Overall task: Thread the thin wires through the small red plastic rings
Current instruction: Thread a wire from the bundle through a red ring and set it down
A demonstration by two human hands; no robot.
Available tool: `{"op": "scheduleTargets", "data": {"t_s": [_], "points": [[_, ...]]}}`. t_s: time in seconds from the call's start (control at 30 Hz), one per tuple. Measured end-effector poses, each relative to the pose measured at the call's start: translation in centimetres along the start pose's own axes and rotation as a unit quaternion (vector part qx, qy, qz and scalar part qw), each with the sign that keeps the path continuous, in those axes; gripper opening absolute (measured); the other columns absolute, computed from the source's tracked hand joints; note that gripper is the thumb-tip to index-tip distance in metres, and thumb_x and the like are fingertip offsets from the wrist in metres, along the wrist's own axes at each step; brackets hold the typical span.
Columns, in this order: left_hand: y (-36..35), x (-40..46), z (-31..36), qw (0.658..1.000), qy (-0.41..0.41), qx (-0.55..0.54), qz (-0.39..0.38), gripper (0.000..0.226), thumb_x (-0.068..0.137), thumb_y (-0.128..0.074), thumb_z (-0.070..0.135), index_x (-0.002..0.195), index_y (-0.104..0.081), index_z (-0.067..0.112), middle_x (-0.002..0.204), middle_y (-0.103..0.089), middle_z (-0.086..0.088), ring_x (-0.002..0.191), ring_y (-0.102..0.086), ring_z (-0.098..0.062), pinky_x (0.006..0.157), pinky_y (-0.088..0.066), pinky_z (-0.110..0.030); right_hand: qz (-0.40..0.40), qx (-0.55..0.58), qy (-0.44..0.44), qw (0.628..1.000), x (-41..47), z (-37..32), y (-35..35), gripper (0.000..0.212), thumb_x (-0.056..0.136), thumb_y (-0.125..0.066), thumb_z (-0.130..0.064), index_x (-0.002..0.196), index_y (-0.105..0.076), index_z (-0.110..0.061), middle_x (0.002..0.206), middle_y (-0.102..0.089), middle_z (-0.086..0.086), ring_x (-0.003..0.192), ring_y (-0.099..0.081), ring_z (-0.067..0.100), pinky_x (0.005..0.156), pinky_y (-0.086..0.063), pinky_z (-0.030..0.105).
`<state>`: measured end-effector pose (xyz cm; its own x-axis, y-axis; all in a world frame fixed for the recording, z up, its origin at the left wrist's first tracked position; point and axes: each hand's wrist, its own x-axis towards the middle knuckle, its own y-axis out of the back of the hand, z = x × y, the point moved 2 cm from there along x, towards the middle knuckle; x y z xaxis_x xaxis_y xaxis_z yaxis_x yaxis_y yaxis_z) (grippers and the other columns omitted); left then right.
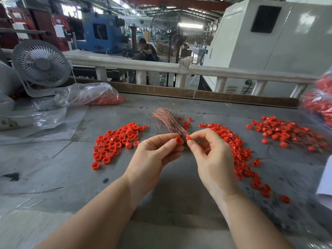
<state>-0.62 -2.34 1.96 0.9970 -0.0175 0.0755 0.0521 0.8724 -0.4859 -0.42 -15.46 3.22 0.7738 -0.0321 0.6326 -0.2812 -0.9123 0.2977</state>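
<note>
My left hand (154,155) pinches a small red ring (178,140) between thumb and forefinger above the grey table. My right hand (212,155) pinches another small red ring (188,137) at its fingertips, close beside the left one. A bundle of thin copper wires (168,121) fans out on the table just behind both hands, its near end hidden between my fingertips. Whether a wire passes through either ring is too small to tell.
Loose red rings lie in piles at the left (116,141), centre right (237,151) and, mixed with wires, far right (287,133). Plastic bags of rings sit at back left (89,96) and the right edge (319,103). A white desk fan (41,65) stands back left.
</note>
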Motion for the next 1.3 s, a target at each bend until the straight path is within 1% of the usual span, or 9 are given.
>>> {"op": "scheduleTargets", "data": {"t_s": [0.13,0.23,0.43,0.73,0.87,1.0,1.1,1.2,1.3], "points": [[-0.02,0.02,0.15,0.998,0.026,-0.056,-0.004,0.016,0.068,-0.059,0.007,0.078,-0.071,0.006,0.071,-0.070,-0.009,0.063,-0.067,-0.011,0.059,-0.055,-0.018,-0.027,0.074,-0.121,0.990,0.05,0.44,-0.25,0.022,0.089,-0.058,-0.007,0.076,-0.051,-0.024,0.074,-0.065,-0.002,0.060,-0.063,0.012,0.049,-0.046,0.026],[0.00,0.01,0.18,0.996,0.039,-0.078,-0.013,0.017,0.069,-0.058,0.006,0.075,-0.074,0.006,0.071,-0.070,-0.009,0.063,-0.068,-0.012,0.060,-0.056,-0.018,-0.045,0.085,-0.152,0.984,-0.13,0.45,-0.45,0.021,0.091,-0.054,-0.005,0.077,-0.051,-0.021,0.075,-0.067,0.002,0.062,-0.065,0.013,0.048,-0.048,0.024],[-0.12,-0.06,0.09,0.994,0.052,-0.091,-0.036,0.019,0.070,-0.057,0.007,0.072,-0.076,0.009,0.070,-0.070,-0.007,0.061,-0.066,-0.009,0.059,-0.054,-0.017,-0.057,0.084,-0.155,0.983,-0.28,0.29,-0.63,0.018,0.090,-0.055,-0.003,0.078,-0.054,-0.015,0.063,-0.062,-0.004,0.051,-0.057,0.003,0.047,-0.046,0.021],[0.23,0.16,0.13,0.992,0.050,-0.118,-0.018,0.018,0.070,-0.058,0.006,0.073,-0.076,0.010,0.075,-0.072,-0.006,0.065,-0.068,-0.009,0.060,-0.054,-0.017,-0.056,0.078,-0.124,0.988,-0.22,0.29,-0.59,0.019,0.088,-0.058,-0.004,0.077,-0.054,-0.019,0.064,-0.062,-0.004,0.051,-0.055,0.002,0.048,-0.042,0.014],[0.13,0.08,0.21,0.993,0.060,-0.099,-0.030,0.018,0.070,-0.059,0.008,0.074,-0.077,0.011,0.073,-0.071,-0.005,0.062,-0.066,-0.008,0.058,-0.054,-0.017,-0.040,0.074,-0.115,0.990,-0.05,0.40,-0.47,0.021,0.088,-0.060,-0.005,0.076,-0.054,-0.021,0.064,-0.062,-0.004,0.051,-0.053,0.001,0.048,-0.038,0.011],[-0.05,0.00,0.11,0.994,0.068,-0.079,-0.031,0.018,0.070,-0.059,0.008,0.073,-0.076,0.011,0.073,-0.071,-0.005,0.060,-0.065,-0.008,0.056,-0.054,-0.018,0.006,0.066,-0.093,0.993,0.21,0.45,0.03,0.026,0.087,-0.061,-0.004,0.074,-0.053,-0.025,0.070,-0.064,0.002,0.058,-0.058,0.013,0.058,-0.047,0.023],[0.00,-0.06,0.06,0.994,0.070,-0.082,-0.030,0.017,0.070,-0.059,0.007,0.080,-0.073,0.007,0.073,-0.070,-0.006,0.060,-0.065,-0.009,0.056,-0.054,-0.019,0.018,0.035,-0.071,0.997,0.18,0.36,0.14,0.029,0.086,-0.061,-0.005,0.073,-0.051,-0.028,0.069,-0.063,0.000,0.061,-0.058,0.015,0.062,-0.048,0.027],[0.07,-0.11,0.11,0.993,0.073,-0.086,-0.029,0.017,0.070,-0.059,0.007,0.078,-0.074,0.008,0.073,-0.070,-0.006,0.060,-0.065,-0.009,0.056,-0.054,-0.019,0.006,0.015,-0.068,0.998,0.08,0.25,-0.09,0.030,0.087,-0.061,-0.006,0.074,-0.051,-0.030,0.071,-0.063,-0.003,0.067,-0.060,0.016,0.067,-0.051,0.036],[0.10,-0.11,0.21,0.993,0.073,-0.092,-0.028,0.018,0.070,-0.060,0.009,0.074,-0.077,0.012,0.075,-0.071,-0.005,0.061,-0.066,-0.008,0.057,-0.054,-0.018,-0.020,-0.005,-0.064,0.998,-0.11,0.14,-0.33,0.027,0.087,-0.061,-0.006,0.077,-0.052,-0.029,0.073,-0.063,-0.006,0.067,-0.060,0.013,0.068,-0.052,0.037]]}}
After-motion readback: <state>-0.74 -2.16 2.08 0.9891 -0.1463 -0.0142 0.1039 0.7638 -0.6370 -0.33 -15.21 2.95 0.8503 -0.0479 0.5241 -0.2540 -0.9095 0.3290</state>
